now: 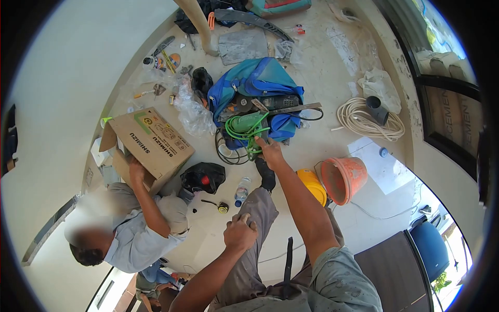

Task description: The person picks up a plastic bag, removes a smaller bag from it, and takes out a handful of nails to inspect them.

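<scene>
My right hand [269, 151] reaches forward, its fingers closed on the near end of a green power tool [243, 124]. A bright green cord [248, 136] is looped around the tool. The tool rests at the front of an open blue and teal tool bag [252, 78], and its exact kind is hard to make out. Behind it in the bag lie a darker power tool [283, 101] and a flat metal bar [296, 107]. My left hand [240, 232] rests as a fist on my bent leg, with nothing showing in it.
At left a crouching co-worker [143, 223] has a hand at a cardboard box [150, 138]. Nearby are a black bag [202, 177], a water bottle [242, 191] and a tape measure [223, 208]. Right are a yellow bucket [312, 186], an orange bucket [343, 179] and coiled hose [364, 119].
</scene>
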Tool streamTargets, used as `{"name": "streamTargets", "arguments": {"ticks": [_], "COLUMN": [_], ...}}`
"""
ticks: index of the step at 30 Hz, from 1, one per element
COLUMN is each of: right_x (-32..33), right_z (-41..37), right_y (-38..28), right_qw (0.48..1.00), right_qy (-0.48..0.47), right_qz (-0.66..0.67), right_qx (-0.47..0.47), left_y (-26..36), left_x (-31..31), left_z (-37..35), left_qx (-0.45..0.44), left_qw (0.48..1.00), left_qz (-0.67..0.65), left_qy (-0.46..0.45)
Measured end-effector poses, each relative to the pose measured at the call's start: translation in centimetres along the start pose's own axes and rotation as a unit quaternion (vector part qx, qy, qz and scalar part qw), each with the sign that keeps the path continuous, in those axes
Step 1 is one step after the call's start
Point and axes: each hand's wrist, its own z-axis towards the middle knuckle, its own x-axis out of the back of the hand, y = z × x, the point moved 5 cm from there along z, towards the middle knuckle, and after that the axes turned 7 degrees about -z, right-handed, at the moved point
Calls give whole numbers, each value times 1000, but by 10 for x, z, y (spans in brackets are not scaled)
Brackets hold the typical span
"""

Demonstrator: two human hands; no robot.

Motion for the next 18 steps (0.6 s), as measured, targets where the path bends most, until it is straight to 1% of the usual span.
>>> {"name": "streamTargets", "arguments": {"ticks": [3, 4, 5, 6, 8, 10, 12, 15, 18], "right_x": [-9, -5, 2, 7, 20, 38, 51, 61, 58], "right_z": [12, 18, 22, 25, 8, 41, 92, 156, 181], "right_y": [-10, -29, -54, -77, -147, -189, -219, -239, -252], "right_qw": [994, 972, 914, 823, 863, 833, 800, 739, 677], "right_qy": [-93, -63, -30, 5, 85, 144, 166, 167, 194], "right_qz": [-48, -211, -367, -509, -407, -377, -406, -523, -638], "right_qx": [-14, 79, 169, 252, 287, 379, 409, 392, 311], "left_y": [6, 6, 8, 8, 9, 11, 14, 16, 11], "left_x": [1, 4, 5, 5, 9, 16, 25, 36, 42], "left_z": [2, 4, 5, 6, 10, 13, 18, 26, 35], "left_qx": [1, 2, 0, -1, -7, -13, -21, -48, -85], "left_qw": [1000, 1000, 1000, 1000, 1000, 1000, 999, 997, 989], "left_qz": [8, 10, 12, 14, 15, 14, 18, 25, 32], "left_qy": [-2, -3, -2, -3, 2, 12, 25, 62, 114]}}
